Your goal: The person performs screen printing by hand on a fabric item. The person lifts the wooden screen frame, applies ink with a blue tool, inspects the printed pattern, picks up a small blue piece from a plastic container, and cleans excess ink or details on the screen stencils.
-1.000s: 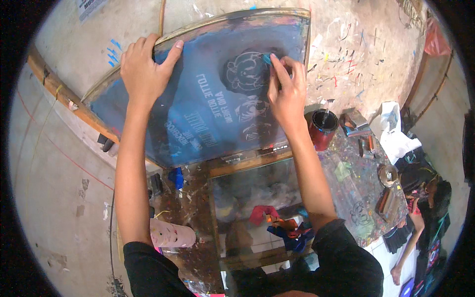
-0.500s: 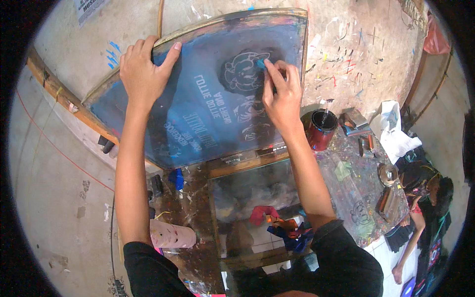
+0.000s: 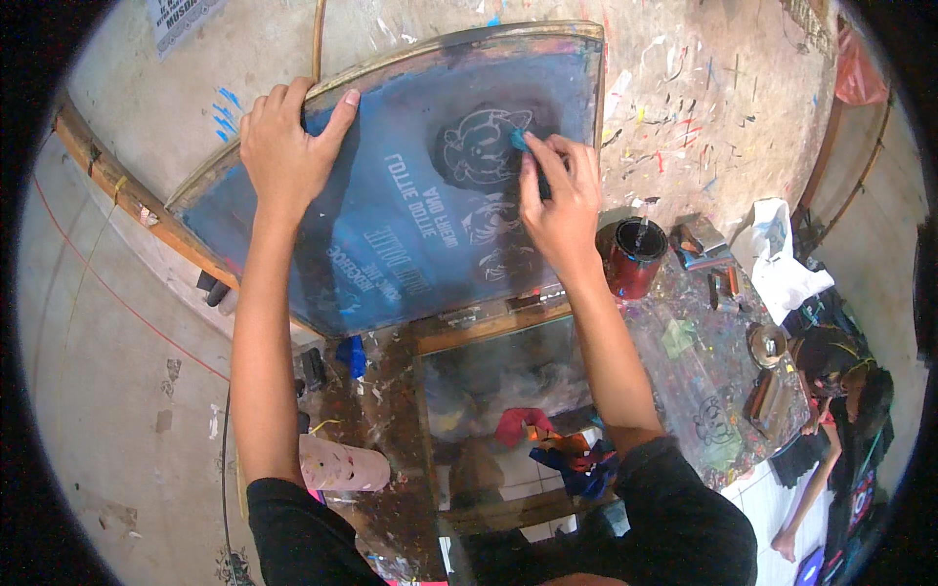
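A wooden-framed printing screen with blue mesh leans tilted against the wall, showing pale lettering and line-drawn cartoon figures. Over its upper left edge my left hand is closed, fingers behind the frame and thumb on the front. My right hand pinches a small blue scrap of cloth or sponge, pressed to the mesh at the top cartoon head. Around that figure the mesh looks darker, perhaps damp. The screen's lower edge rests near a glass-topped wooden frame.
A dark red paint can stands right of the screen on a paint-stained table, with a tape roll and squeegee-like blocks. A pink cylinder lies by my left elbow. Someone sits at the far right.
My right hand has shifted slightly down with the blue scrap, still on the top cartoon figure. My left hand keeps its grip. The person at right has moved a little.
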